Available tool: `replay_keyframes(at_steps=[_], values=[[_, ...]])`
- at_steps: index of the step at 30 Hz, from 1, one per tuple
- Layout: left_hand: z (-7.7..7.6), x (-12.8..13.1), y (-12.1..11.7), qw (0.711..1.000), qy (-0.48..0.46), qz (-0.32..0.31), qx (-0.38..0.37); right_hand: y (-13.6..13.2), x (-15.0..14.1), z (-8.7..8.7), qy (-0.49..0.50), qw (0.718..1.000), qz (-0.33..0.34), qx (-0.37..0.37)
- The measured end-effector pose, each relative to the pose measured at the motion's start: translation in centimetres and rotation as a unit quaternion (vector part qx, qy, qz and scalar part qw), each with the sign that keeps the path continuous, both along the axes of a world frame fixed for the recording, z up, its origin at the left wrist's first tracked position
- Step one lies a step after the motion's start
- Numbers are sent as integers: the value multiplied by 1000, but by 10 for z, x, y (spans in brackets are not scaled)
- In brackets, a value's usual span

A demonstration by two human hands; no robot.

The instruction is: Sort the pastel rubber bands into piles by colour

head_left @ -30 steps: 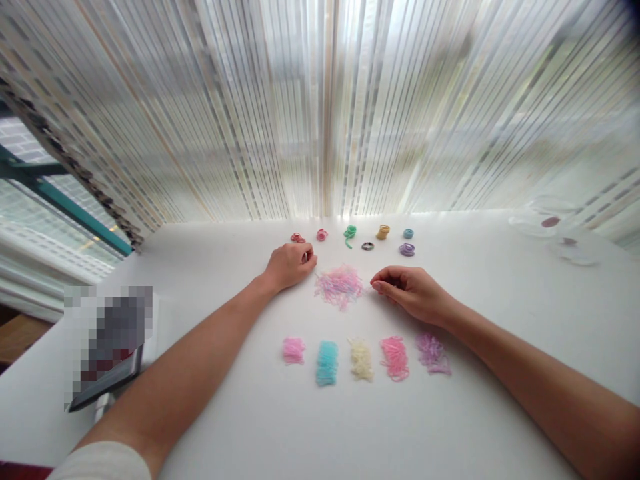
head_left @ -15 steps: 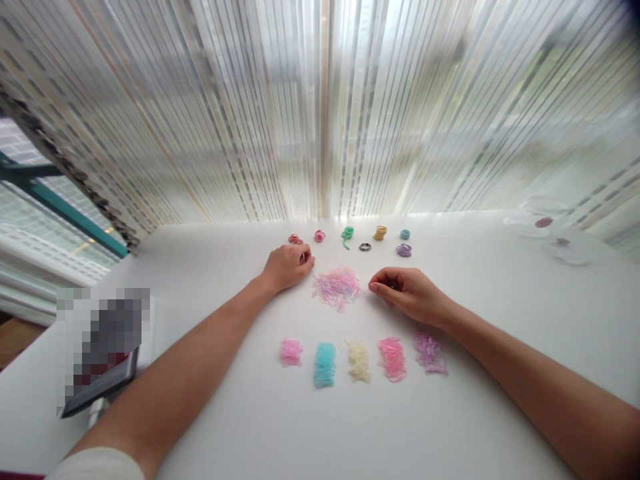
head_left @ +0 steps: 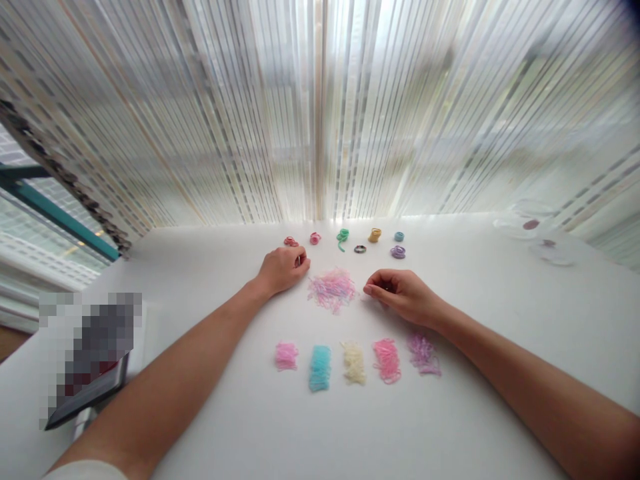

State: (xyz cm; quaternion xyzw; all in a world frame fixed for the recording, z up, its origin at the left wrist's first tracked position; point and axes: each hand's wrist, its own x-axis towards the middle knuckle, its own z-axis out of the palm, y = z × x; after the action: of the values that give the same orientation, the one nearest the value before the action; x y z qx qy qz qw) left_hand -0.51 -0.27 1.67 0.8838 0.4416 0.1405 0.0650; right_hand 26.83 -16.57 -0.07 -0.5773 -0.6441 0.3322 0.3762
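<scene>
A mixed heap of tiny pink and purple elastic bands (head_left: 332,291) lies on the white table (head_left: 450,413). My left hand (head_left: 281,268) rests just left of the heap, fingers curled into a loose fist, with what it holds hidden. My right hand (head_left: 401,294) rests just right of the heap, fingers curled under, thumb and fingertips close together. Nearer me, sorted piles sit in a row: pink (head_left: 287,356), blue (head_left: 320,367), cream (head_left: 354,363), bright pink (head_left: 387,360), purple (head_left: 424,353).
Beyond the hands, several small hair ties lie in a row: red (head_left: 291,241), pink (head_left: 315,238), green (head_left: 343,236), dark (head_left: 360,249), yellow (head_left: 375,235), blue (head_left: 399,236), purple (head_left: 398,252). Clear dishes (head_left: 523,225) stand far right. A blurred device (head_left: 85,373) sits left. Striped curtains hang behind.
Both hands stay beside the heap with hardly any finger motion. The whole scene has shifted slightly left and down as my head turned.
</scene>
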Motion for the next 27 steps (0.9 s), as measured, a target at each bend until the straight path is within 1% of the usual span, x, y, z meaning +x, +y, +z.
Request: replay_keyframes(at_steps=[5, 7, 10, 13, 17, 21, 27], values=[[0, 0, 0, 1000, -1, -4, 4, 0, -1, -4, -13, 1000, -7, 18], [0, 0, 0, 1000, -1, -4, 2, 0, -1, -5, -49, 997, -44, 48], [1, 0, 0, 1000, 3, -1, 1, 5, 1, -6, -123, 980, -124, 94], [1, 0, 1, 1000, 7, 2, 6, 16, 5, -6, -182, 965, -159, 101], [0, 0, 3, 1000, 8, -1, 12, 29, 7, -5, -261, 951, -150, 64], [-1, 0, 4, 1000, 9, -1, 9, 32, 2, -3, -328, 935, -132, 28], [-3, -2, 6, 1000, 9, -5, 11, 30, -3, 2, -371, 920, -124, 12]])
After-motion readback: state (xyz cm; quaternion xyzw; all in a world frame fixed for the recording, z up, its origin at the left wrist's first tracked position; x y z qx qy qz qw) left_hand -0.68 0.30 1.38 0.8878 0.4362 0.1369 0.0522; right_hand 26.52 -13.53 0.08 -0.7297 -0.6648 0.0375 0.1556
